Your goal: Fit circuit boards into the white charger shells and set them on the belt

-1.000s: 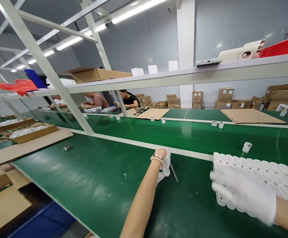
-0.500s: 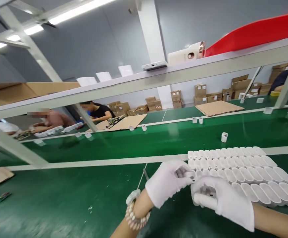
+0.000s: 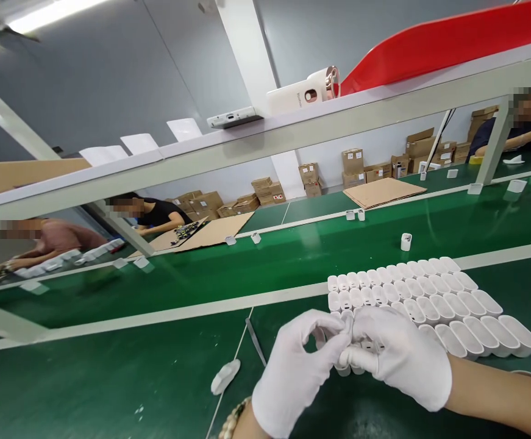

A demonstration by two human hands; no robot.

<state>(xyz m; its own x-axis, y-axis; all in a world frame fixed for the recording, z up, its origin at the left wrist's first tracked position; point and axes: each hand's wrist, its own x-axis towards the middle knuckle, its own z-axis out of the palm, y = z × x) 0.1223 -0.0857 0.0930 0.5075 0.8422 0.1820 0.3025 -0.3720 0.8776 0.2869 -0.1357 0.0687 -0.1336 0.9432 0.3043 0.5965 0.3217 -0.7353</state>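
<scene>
White gloves cover both of my hands. My left hand [image 3: 299,366] is closed in a pinch, its fingertips meeting those of my right hand [image 3: 402,356], whose fingers are also bent closed. Whatever they hold between them is too small and hidden to name. Rows of white oval cups [image 3: 443,305] stand on the green table [image 3: 110,378], just behind and to the right of my hands. Some cups are partly hidden by my hands. A beaded bracelet shows at my left wrist.
A white cloth-like piece [image 3: 225,376] and a thin metal strip [image 3: 256,344] lie left of my hands. One white cup [image 3: 406,241] stands on the green belt [image 3: 292,250]. A shelf [image 3: 320,131] crosses above. Several people sit beyond.
The view has shifted. My right hand has moved left across the cups, and both hands' fingertips now meet. The white piece and strip on the left are more exposed.
</scene>
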